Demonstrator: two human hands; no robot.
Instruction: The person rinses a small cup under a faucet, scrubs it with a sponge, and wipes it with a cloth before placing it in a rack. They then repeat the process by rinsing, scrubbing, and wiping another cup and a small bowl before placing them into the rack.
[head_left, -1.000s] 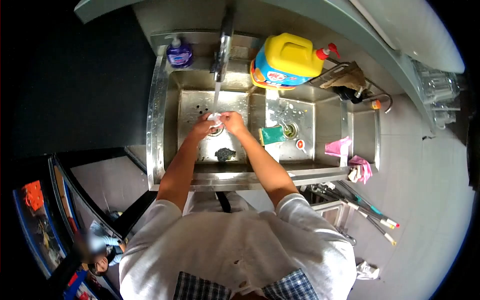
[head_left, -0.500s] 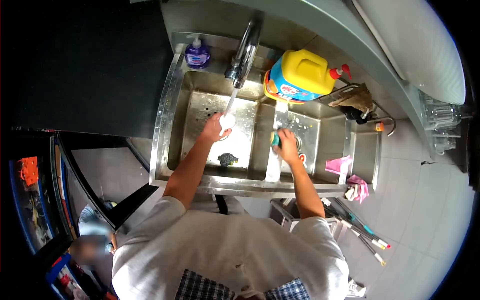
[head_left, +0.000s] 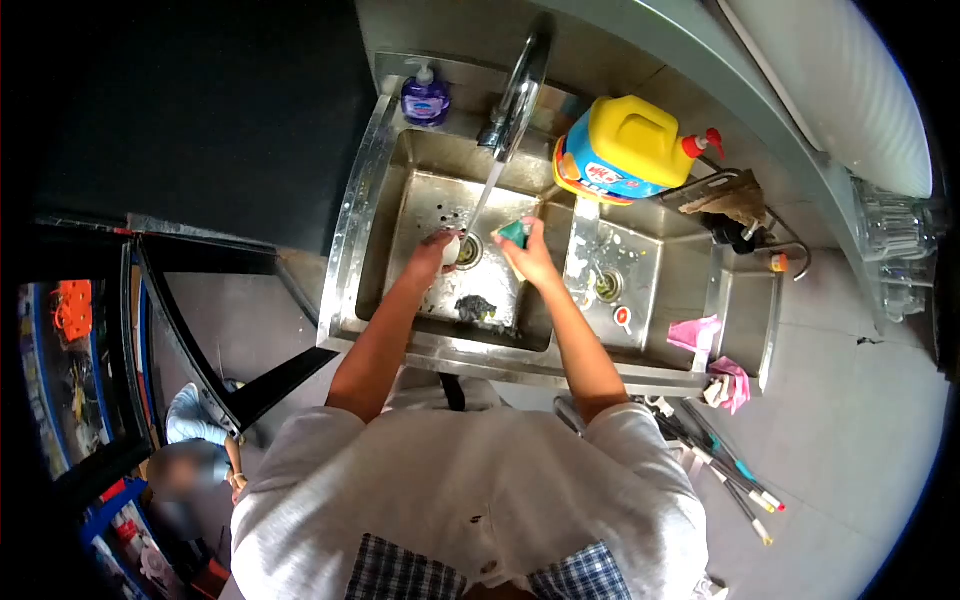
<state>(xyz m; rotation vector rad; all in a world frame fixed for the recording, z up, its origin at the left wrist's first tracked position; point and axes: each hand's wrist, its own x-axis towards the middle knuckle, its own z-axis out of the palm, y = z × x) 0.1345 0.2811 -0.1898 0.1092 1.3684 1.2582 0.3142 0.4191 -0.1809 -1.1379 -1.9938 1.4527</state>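
Observation:
In the left basin (head_left: 400, 260) of the steel sink, my left hand (head_left: 430, 258) is closed around a small white spoon (head_left: 451, 252), its handle mostly hidden by the fingers. Water falls from the faucet (head_left: 520, 95) close to that hand. Just right of it, my right hand (head_left: 535, 258) pinches a green scouring sponge (head_left: 515, 233) over the same basin. A dark clump of steel wool (head_left: 474, 308) lies on the basin floor below both hands.
A purple soap bottle (head_left: 426, 100) and a yellow detergent jug (head_left: 630, 150) stand along the sink's back. Another spoon (head_left: 622, 317), with red in it, lies in the right basin. Pink cloths (head_left: 694, 333) hang over the right edge. A person (head_left: 195, 440) is at lower left.
My right hand has brought the sponge left, from the divider into the left basin near the spoon. My left hand has turned the spoon, and it is out of the stream. The view has shifted slightly.

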